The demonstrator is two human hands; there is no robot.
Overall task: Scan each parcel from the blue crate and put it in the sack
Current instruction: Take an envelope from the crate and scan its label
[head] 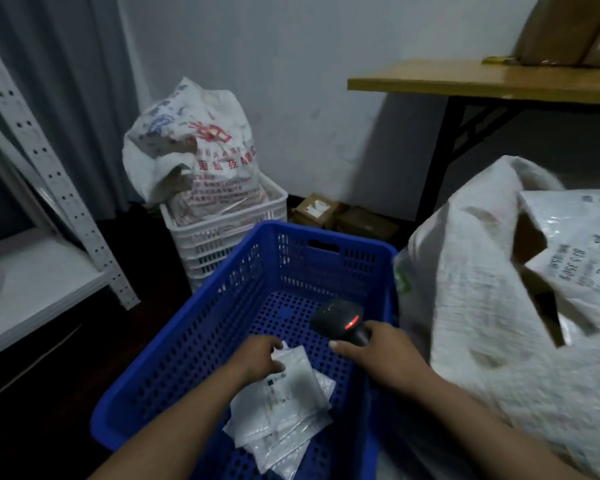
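**Head view: parcel in hand, scanner lined up, sack open alongside**

Left hand has its fingers curled over the far edge of the top parcel, a flat white poly mailer lying label-up. It sits on a small pile of mailers at the near end of the blue crate. My read: gripping by the edge leaves the label clear for the beam.

Right hand is wrapped round the handle of a black barcode scanner. Its red light is on and the head hangs low inside the crate, just beyond the parcel. Can't tell whether the beam is on the label.

The far half of the crate floor is bare, so there's room to swing the scanner. The walls are tall, so the parcel likely has to lift above the rim before going right.

The white woven sack touches the crate's right wall, mouth slumped open towards the person. That makes a short carry, but the floppy lip could fold over the opening. It's blurred, so I can't see how full it is.

Left of the crate: a white crate holding a printed sack. Folding table is above the sack, well clear.
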